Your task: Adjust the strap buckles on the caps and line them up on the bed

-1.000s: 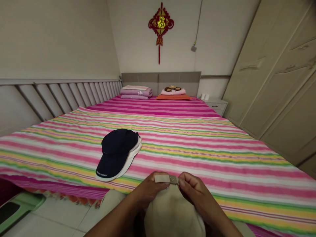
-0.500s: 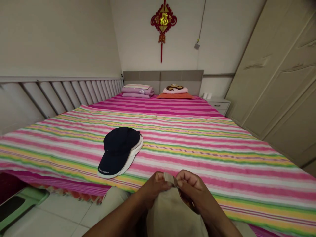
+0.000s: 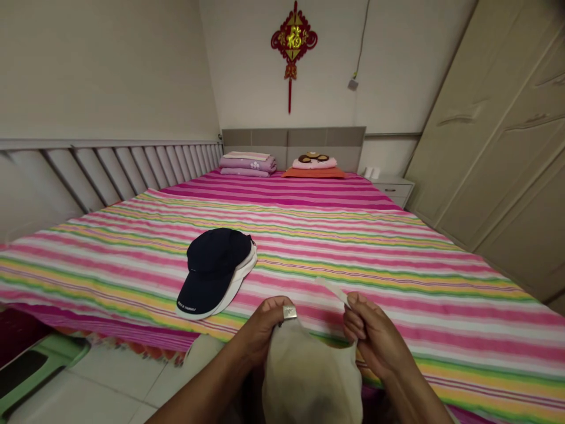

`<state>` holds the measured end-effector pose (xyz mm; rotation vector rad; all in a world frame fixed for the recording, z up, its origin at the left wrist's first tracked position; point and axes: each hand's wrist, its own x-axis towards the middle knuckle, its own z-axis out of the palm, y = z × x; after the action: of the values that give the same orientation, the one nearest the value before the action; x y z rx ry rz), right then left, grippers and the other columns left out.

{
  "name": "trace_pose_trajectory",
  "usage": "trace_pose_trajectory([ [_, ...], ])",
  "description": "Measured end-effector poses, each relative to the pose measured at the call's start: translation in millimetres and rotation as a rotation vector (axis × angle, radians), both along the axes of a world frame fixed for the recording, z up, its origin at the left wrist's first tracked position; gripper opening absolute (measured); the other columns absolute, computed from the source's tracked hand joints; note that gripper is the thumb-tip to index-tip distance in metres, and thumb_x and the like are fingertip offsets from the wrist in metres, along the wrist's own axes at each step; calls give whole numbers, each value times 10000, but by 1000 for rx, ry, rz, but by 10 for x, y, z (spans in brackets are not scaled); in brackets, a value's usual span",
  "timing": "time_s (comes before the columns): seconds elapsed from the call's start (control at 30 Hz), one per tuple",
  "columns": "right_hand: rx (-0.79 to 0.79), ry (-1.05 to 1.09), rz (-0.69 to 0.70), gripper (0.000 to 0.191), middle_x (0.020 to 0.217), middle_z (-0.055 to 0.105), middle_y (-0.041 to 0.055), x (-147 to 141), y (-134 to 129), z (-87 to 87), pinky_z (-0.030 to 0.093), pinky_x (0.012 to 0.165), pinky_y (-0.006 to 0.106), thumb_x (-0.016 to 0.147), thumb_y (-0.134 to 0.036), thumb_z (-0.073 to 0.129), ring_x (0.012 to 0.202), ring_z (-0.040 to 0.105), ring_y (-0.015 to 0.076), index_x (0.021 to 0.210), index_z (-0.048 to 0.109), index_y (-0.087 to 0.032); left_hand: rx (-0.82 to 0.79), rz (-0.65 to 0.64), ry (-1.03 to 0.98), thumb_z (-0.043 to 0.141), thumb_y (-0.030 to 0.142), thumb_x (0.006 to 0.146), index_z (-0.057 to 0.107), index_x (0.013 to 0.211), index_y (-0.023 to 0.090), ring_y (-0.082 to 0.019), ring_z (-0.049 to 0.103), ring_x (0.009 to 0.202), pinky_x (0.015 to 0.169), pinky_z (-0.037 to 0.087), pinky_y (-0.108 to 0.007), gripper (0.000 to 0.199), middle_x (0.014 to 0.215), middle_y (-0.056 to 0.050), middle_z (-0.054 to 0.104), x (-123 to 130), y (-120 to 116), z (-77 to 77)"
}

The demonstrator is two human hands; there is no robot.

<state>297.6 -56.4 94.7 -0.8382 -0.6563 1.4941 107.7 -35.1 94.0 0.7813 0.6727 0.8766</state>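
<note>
Since the earlier head-cam frames the two hands have pulled apart, and the strap [image 3: 334,290] that ran through the buckle [image 3: 289,312] is now out of it, loose at one end.

So, head view: the thing being handled is a beige baseball cap [image 3: 311,377], held just in front of the bed's near edge, a bit right of its middle. Soft, plain crown, kinda shadowy low down, with the curved back cutout showing between the hands. Can't really make out the brim.

Left hand [image 3: 265,330] comes in from the lower left, thumb and fingers pinching the cap right by that little metal-looking buckle. Right hand [image 3: 373,333] reaches up from the lower right, fingers curled, pinching the strap so its free end pokes up and left over the striped bedspread [image 3: 419,282].

Near the bed's front edge, left of the hands, a navy baseball cap [image 3: 216,253] sits on top of a white cap [image 3: 242,272].
</note>
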Motion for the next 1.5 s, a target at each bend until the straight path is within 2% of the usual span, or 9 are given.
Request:
trace_pose_trajectory([
  [0.2,17,2,42,214,505,485,-33,52,21,-147,367,472,217,702,-332,641,450,418,86,607,533,-173,-40,37,-32,630,183,573,439,491,149,-44,306,383,411,243,-184,210,416,72,358,32,30,-2],
  [0.4,-97,9,454,233,746,631,51,-52,-63,-436,418,629,257,634,-300,711,681,575,166,791,634,-145,-248,119,-64,625,198,543,514,559,158,-80,433,427,494,349,-211,119,453,57,464,-24,150,-70],
  [0.5,-111,112,406,217,791,649,41,-82,-77,-482,421,687,248,627,-256,721,740,587,163,805,643,-160,-400,56,-54,614,216,582,537,579,167,-108,486,443,557,392,-245,92,459,41,518,-125,235,-204],
  [0.8,-204,162,124,224,577,601,-46,-210,70,-315,430,513,192,571,-194,758,508,551,98,738,612,-217,-309,-138,-159,530,286,726,636,770,102,-204,605,733,768,392,-322,217,747,-92,665,-546,76,-858],
  [1.0,-118,125,245,291,518,527,-54,-461,330,-55,427,486,200,616,-204,734,445,501,86,876,602,-205,-106,139,-125,642,233,674,626,692,119,-121,561,618,623,389,-229,117,665,-35,629,-777,-255,-1082],
  [1.13,-38,118,252,246,590,543,-45,-678,535,192,423,510,175,587,-176,738,511,509,81,787,595,-189,1,375,-87,683,288,642,573,657,143,-76,503,520,546,377,-198,183,595,14,573,-1075,-141,-752],
  [1.27,120,166,329,280,710,577,-23,-999,833,530,425,556,169,582,-121,690,603,529,90,832,579,-179,157,550,123,706,316,606,547,651,148,-48,432,446,450,327,-166,235,550,47,523,-1584,271,-56],
  [1.4,140,185,246,201,660,557,-42,-1403,1284,854,434,581,183,640,-60,580,582,528,82,796,553,-185,319,528,300,718,328,571,547,608,141,-61,411,407,416,305,-185,256,491,40,511,-2065,835,640],
  [1.5,104,156,141,169,704,563,-53,-1673,1671,917,448,625,179,756,-56,477,610,541,61,822,540,-198,295,528,374,733,304,524,580,668,134,-87,456,435,452,345,-216,270,534,18,565,-2259,1270,880],
])
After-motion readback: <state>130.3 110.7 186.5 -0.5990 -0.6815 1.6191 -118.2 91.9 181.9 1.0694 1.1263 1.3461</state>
